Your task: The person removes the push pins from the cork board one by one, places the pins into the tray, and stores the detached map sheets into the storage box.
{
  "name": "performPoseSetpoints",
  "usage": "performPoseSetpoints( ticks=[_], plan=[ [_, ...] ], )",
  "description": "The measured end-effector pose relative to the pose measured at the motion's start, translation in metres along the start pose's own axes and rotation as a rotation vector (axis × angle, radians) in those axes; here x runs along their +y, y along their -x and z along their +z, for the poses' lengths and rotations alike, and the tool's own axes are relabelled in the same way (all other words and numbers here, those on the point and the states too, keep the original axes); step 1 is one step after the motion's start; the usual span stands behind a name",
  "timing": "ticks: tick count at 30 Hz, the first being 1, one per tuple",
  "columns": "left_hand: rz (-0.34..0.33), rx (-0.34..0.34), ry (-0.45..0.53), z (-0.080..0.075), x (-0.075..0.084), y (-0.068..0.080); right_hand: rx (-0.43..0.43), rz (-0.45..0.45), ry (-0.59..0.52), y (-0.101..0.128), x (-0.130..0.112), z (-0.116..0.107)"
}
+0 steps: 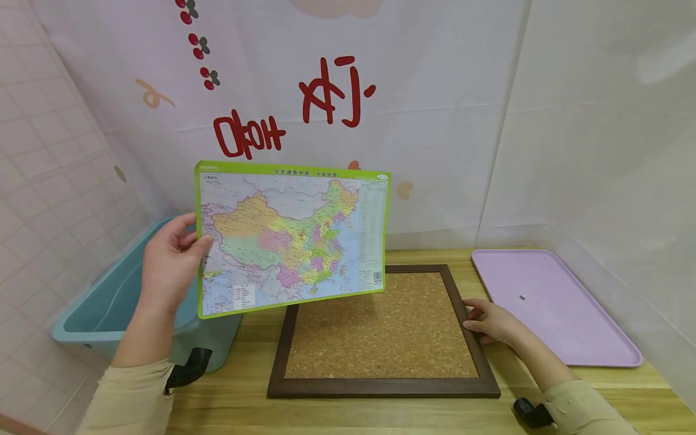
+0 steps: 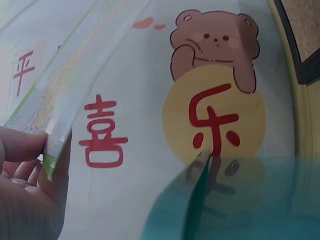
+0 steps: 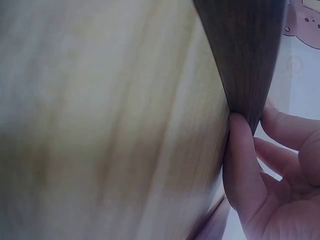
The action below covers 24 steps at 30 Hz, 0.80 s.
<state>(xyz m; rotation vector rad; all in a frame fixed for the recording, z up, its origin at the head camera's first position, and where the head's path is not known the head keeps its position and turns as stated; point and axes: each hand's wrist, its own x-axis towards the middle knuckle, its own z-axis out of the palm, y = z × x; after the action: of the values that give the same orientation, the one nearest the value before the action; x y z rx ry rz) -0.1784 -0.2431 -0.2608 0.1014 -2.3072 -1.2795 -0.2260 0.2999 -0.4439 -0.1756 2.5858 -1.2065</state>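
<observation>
My left hand (image 1: 173, 260) pinches the left edge of a map sheet (image 1: 293, 235) with a green border, held up tilted above the table. In the left wrist view the map (image 2: 75, 65) is seen nearly edge-on between thumb and fingers. Below and partly behind it lies a corkboard (image 1: 380, 338) with a dark brown frame. At the right side of that frame, my right hand (image 1: 497, 323) pinches the rail. In the right wrist view the dark frame (image 3: 245, 55) runs in between the thumb and the fingers.
A blue basin (image 1: 87, 335) stands on the left, behind my left arm. To the right lies a lilac tray (image 1: 571, 320) bearing a small shiny metal piece (image 1: 522, 296). A white printed sheet (image 1: 435, 121) hangs behind the wooden table (image 1: 380, 417).
</observation>
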Motion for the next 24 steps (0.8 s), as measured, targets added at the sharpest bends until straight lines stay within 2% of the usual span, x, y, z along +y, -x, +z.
performPoseSetpoints(
  ticks=[8,17,24],
  plan=[
    [-0.022,0.088,0.064,-0.023,-0.005,-0.006,0.004,0.007,-0.001,0.0,0.0,0.0],
    [-0.088,0.196,0.117,-0.054,-0.009,-0.013,0.006,-0.002,0.006,-0.001,0.001,0.002],
    [-0.142,0.32,0.114,-0.075,-0.012,-0.018,0.012,-0.001,-0.001,0.001,0.001,0.001]
  ],
)
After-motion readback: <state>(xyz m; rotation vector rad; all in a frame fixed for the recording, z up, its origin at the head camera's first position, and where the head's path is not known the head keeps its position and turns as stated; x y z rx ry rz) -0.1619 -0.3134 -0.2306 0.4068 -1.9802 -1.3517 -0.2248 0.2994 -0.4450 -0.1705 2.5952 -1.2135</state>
